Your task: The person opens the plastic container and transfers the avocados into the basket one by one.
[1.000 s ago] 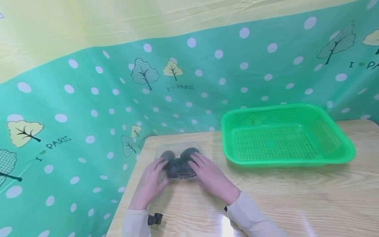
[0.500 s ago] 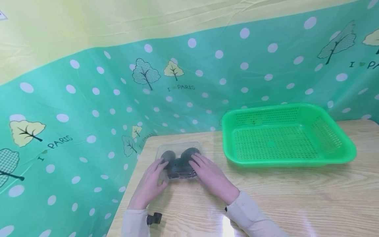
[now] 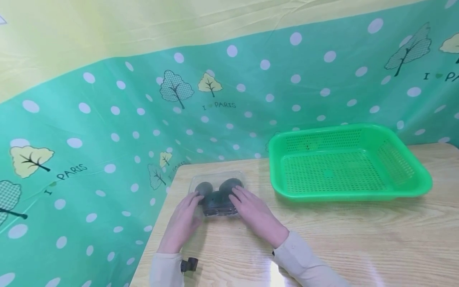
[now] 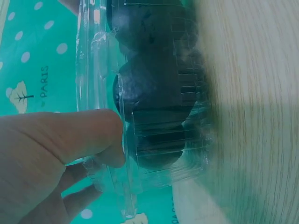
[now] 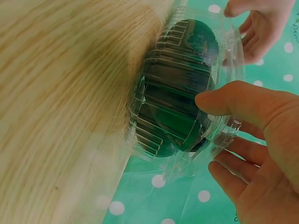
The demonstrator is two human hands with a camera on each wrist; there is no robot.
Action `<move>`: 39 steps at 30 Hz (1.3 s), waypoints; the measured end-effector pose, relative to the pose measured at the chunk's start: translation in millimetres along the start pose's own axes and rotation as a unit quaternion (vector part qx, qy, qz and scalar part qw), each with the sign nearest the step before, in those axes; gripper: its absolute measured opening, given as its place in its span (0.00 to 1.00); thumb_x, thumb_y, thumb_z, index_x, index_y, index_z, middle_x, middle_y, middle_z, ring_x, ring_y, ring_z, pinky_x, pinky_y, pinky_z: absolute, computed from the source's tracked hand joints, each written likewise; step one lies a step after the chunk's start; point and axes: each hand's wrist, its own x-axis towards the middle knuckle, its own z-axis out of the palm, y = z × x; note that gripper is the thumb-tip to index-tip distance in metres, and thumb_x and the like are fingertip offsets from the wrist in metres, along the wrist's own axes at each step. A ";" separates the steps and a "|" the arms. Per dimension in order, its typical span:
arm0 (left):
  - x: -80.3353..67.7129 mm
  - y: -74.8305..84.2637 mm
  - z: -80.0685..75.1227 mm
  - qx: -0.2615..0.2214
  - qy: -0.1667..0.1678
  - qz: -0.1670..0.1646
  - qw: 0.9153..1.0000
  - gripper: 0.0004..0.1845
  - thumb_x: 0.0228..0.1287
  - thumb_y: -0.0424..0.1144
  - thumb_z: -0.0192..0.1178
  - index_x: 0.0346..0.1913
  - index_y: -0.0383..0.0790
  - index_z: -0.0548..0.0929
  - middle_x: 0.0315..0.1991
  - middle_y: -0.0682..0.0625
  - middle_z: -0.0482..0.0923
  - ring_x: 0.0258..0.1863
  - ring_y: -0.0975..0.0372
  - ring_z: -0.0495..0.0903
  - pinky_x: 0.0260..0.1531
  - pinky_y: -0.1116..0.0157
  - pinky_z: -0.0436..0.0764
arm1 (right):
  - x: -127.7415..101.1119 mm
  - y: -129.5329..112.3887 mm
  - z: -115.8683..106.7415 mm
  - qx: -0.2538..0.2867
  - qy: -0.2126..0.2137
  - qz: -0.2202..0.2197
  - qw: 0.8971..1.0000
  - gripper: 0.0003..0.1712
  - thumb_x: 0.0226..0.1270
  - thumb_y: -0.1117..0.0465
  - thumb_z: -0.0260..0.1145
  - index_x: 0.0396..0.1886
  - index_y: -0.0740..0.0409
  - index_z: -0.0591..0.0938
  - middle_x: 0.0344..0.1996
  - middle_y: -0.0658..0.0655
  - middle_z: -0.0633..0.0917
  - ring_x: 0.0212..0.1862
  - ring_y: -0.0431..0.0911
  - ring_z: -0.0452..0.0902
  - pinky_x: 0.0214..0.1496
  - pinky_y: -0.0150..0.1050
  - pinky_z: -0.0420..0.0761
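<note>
Nothing has shifted: both hands (image 3: pixel 183 221) still flank the clamshell box (image 3: pixel 217 194).

Clear box (image 3: pixel 216 195) partly covered by left hand (image 3: pixel 183 223) & right hand (image 3: pixel 256 217) in head view; dark round contents (image 4: pixel 149 88) blurred thru ribbed plastic, count unclear. Wrist views cut box at frame edge. Both forearms cropped at bottom.

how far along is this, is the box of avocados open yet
Not open yet. Done: nothing shows; the green basket holds nothing. In hand: the left hand and right hand each take a grip on a side of the clear box, thumbs at its rim. Left: the lid is over the dark avocados, which lie inside.
</note>
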 end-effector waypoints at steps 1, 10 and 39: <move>0.3 0.1 0.5 0.002 0.004 0.002 1.000 0.39 0.39 0.21 0.73 0.63 0.33 0.75 0.67 0.35 0.70 0.67 0.43 0.69 0.68 0.47 0.68 | 0.4 -0.4 -0.6 -0.001 -0.001 0.000 1.000 0.30 0.60 0.68 0.69 0.64 0.64 0.76 0.66 0.64 0.75 0.70 0.56 0.68 0.73 0.46 0.68; 1.1 0.3 3.3 0.017 0.021 0.011 1.000 0.37 0.38 0.19 0.71 0.59 0.32 0.77 0.65 0.35 0.71 0.66 0.43 0.70 0.68 0.48 0.69 | 3.5 -2.9 -1.0 -0.012 0.003 0.002 1.000 0.28 0.58 0.70 0.70 0.61 0.63 0.79 0.64 0.64 0.77 0.69 0.56 0.69 0.71 0.44 0.70; 1.1 -0.3 4.6 0.012 0.023 0.003 1.000 0.37 0.40 0.20 0.69 0.61 0.33 0.76 0.66 0.35 0.71 0.66 0.43 0.70 0.68 0.47 0.68 | 6.2 -0.8 -1.0 0.028 0.010 0.015 0.999 0.29 0.59 0.57 0.73 0.59 0.63 0.81 0.63 0.64 0.79 0.68 0.55 0.71 0.69 0.43 0.72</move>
